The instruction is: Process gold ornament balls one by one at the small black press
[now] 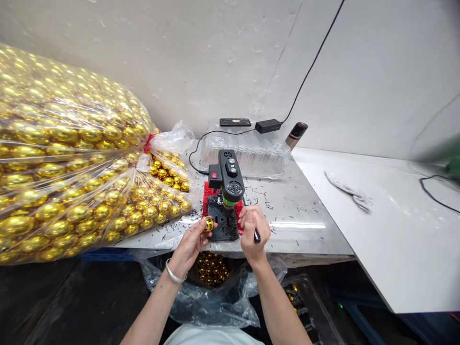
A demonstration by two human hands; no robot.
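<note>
My left hand (194,240) pinches a shiny gold ball (209,224) between thumb and fingers, at the front left of a small black bench machine (232,177). My right hand (254,230) is closed around the machine's lever handle (257,236), whose black end sticks out below the fist. The machine has a red switch on its left side and a green band under its head. Its black base plate (223,225) rests on a red mat (209,190). Black shavings lie on the plate and around it.
Large clear bags of gold balls (72,167) fill the left. Behind the machine are a clear plastic tray (247,153), a power adapter (268,126) and a spray can (297,135). Below the table edge hangs an open bag of balls (212,270). Gloves (350,191) lie right.
</note>
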